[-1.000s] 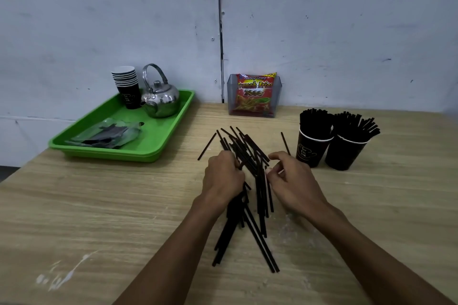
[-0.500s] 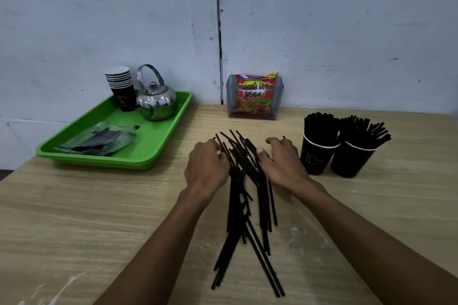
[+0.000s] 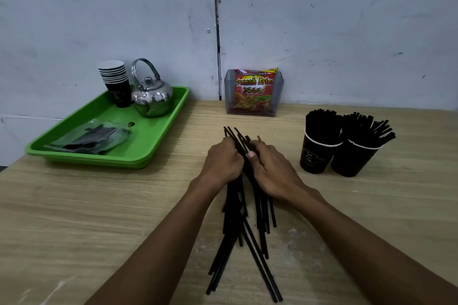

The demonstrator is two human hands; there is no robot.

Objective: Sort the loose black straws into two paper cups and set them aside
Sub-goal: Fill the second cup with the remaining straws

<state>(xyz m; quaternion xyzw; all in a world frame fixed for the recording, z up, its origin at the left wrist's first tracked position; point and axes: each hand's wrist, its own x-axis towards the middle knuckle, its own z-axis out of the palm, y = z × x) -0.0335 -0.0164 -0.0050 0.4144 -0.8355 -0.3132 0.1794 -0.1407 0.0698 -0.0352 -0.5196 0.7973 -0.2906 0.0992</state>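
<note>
Black straws (image 3: pixel 238 210), fanned across the counter (image 3: pixel 99 218) at centre frame a second ago, now lie bunched: your left hand (image 3: pixel 223 162) and right hand (image 3: pixel 272 168) clasp them, ready for lifting toward the cups (image 3: pixel 314 156) at right.

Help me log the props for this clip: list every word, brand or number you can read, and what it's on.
"Kentang Goreng": snack packet, top edge.
"French Fries": same packet, last letters cut off by its clear holder.
"2000": same packet, under the name.
Gold print on the near paper cup and on the stacked cups: too blurred to read.
</note>
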